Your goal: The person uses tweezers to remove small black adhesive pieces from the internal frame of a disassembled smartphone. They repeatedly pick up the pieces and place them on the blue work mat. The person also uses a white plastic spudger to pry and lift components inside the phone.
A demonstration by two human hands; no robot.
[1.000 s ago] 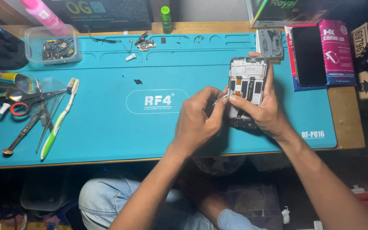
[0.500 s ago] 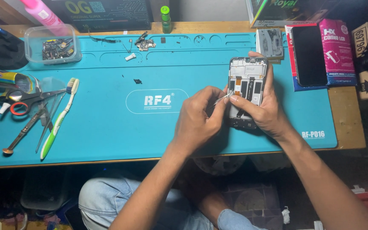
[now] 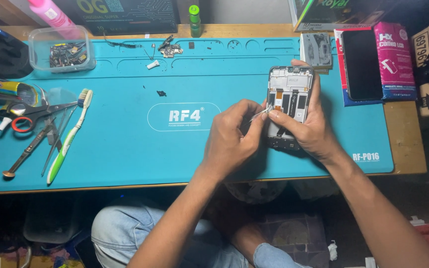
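An opened phone (image 3: pixel 290 106) was gripped by the right hand (image 3: pixel 308 130) near the mat's (image 3: pixel 125 159) right edge. Tweezers (image 3: pixel 261 113) were pinched in the left hand (image 3: pixel 234 134), tips touching the phone.

A toothbrush (image 3: pixel 70 135) and scissors (image 3: pixel 28 115) lie at the blue mat's (image 3: pixel 125 154) left edge, with a clear tub (image 3: pixel 61 48) of parts above them and a dark phone (image 3: pixel 362 64) at the right.

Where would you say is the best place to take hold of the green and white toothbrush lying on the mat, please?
Probably the handle of the toothbrush, near its middle, coming from straight above. It lies flat and slanted on the blue mat, bristles at the upper end beside the scissors and a thin metal tool on its left, so the right side looks freer for fingers.
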